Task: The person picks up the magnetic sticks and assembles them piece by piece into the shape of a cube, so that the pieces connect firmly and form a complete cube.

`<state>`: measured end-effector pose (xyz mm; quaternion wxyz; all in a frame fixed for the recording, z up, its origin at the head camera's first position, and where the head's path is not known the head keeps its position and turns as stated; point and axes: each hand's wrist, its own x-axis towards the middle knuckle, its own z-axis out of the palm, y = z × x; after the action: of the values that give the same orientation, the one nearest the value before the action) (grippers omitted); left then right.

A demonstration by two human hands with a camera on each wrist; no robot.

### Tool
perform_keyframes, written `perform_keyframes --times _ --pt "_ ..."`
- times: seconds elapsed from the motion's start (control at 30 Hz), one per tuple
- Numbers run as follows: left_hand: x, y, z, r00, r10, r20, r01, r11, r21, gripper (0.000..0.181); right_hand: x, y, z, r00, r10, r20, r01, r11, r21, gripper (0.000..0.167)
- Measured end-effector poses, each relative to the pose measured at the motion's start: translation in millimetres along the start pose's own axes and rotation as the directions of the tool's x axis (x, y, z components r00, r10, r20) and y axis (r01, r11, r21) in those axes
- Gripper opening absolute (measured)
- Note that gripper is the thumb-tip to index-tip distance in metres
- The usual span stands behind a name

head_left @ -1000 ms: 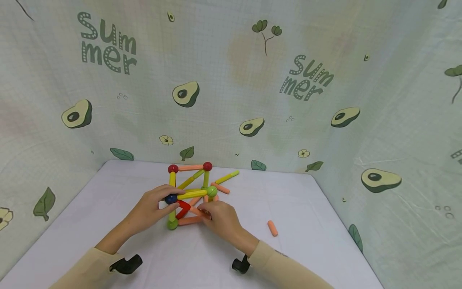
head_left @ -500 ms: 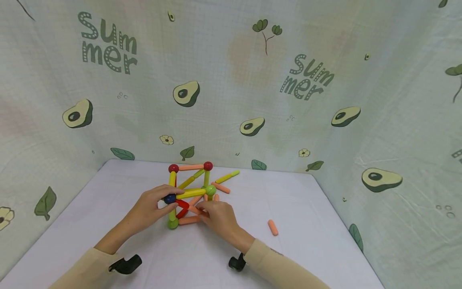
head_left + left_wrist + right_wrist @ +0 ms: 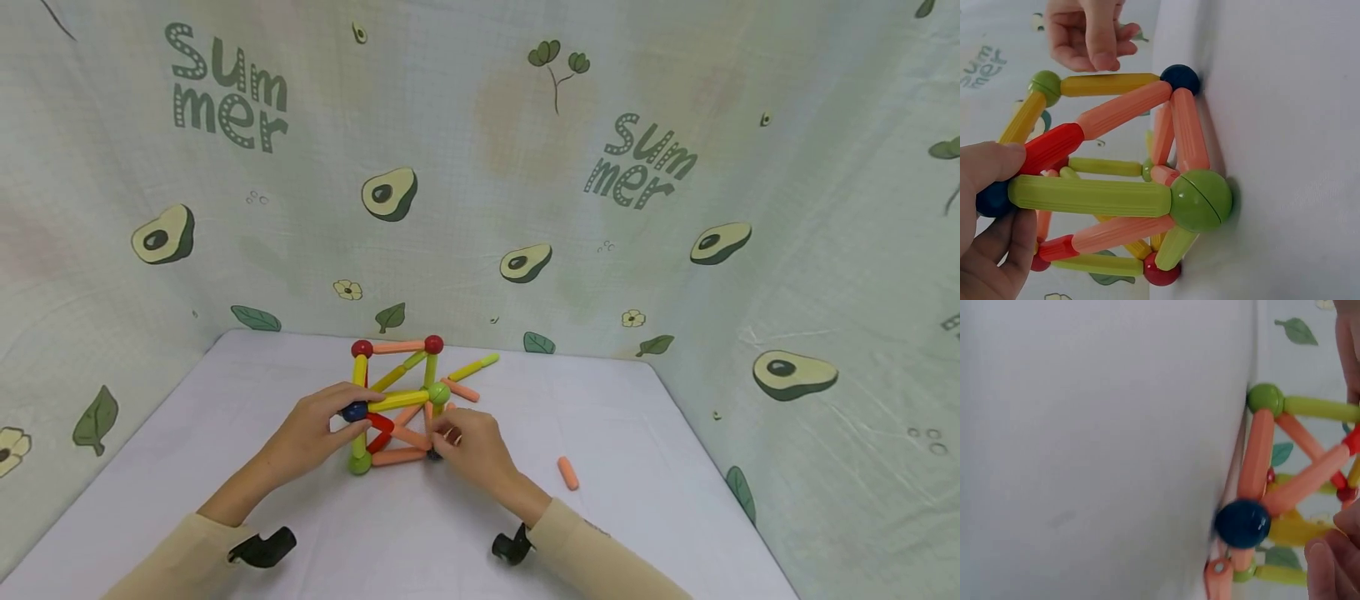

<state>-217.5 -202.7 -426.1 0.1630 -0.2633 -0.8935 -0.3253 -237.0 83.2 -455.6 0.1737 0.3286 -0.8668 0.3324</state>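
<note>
A frame of coloured rods and balls stands on the table. My left hand (image 3: 318,425) pinches the dark blue ball (image 3: 994,199) at its near upper left corner, the thumb close to the red rod (image 3: 1054,148). From there the red rod and a salmon rod (image 3: 1125,109) slope to a second dark blue ball (image 3: 1243,523) at the lower right corner. Beside that corner is my right hand (image 3: 476,450), fingers loosely bent. In the left wrist view it shows nothing held, its fingertips just off the yellow rod (image 3: 1110,84) that joins a green ball (image 3: 1045,87).
A loose salmon rod (image 3: 567,472) lies to the right of the frame. Behind the frame are a yellow-green rod (image 3: 472,367) and another salmon rod (image 3: 460,389). A printed cloth (image 3: 450,167) hangs at the table's back edge.
My right hand has let go of the sloping salmon rod's lower end and moved slightly right, uncovering the lower dark blue ball. My left hand keeps its hold.
</note>
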Motion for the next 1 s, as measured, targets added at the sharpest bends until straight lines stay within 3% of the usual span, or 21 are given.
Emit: perform_keyframes --times 0.07,0.17,0.27,0.37,0.47,0.57,0.67,0.8,1.0 --pt "0.9 -2.4 -1.4 1.0 -0.003 0.008 0.003 1.0 -0.006 0.05 0.8 7 -5 0.998 0.055 0.001 -0.055 0.997 0.048 0.015" --pt "2.3 -6.5 -3.7 1.0 -0.007 0.022 0.008 1.0 -0.015 0.05 3.6 17 -7 0.989 0.119 0.087 -0.128 0.986 0.11 0.027" --pt "4.1 -10.0 -5.6 0.999 -0.002 0.04 0.003 1.0 -0.029 0.05 5.7 23 -4 0.972 0.13 0.196 -0.16 0.977 0.143 0.031" --pt "5.3 -13.0 -6.2 0.999 0.008 0.04 -0.006 0.999 -0.033 0.05 5.6 24 1 0.967 0.122 0.223 -0.159 0.975 0.154 0.026" --pt "4.2 -15.4 -5.4 1.0 0.022 -0.005 -0.021 1.0 0.016 0.05 4.0 22 6 0.974 0.109 0.2 -0.141 0.978 0.153 0.026" --pt "0.3 -14.3 -4.7 0.992 0.065 -0.104 -0.05 0.988 0.143 0.05 2.8 17 10 0.979 0.083 0.189 -0.112 0.983 0.147 0.025" --pt "-1.7 -7.0 -4.3 0.972 0.126 -0.198 -0.068 0.959 0.276 0.051 2.5 10 11 0.978 0.082 0.193 -0.113 0.981 0.156 0.026" --pt "0.9 12.9 -1.9 0.959 0.157 -0.235 -0.076 0.944 0.321 0.054 2.1 3 12 0.977 0.106 0.186 -0.138 0.976 0.17 0.027" --pt "3.9 36.9 14.0 0.978 0.107 -0.179 -0.069 0.976 0.206 0.051 0.3 -2 16 0.979 0.083 0.185 -0.114 0.979 0.167 0.02"
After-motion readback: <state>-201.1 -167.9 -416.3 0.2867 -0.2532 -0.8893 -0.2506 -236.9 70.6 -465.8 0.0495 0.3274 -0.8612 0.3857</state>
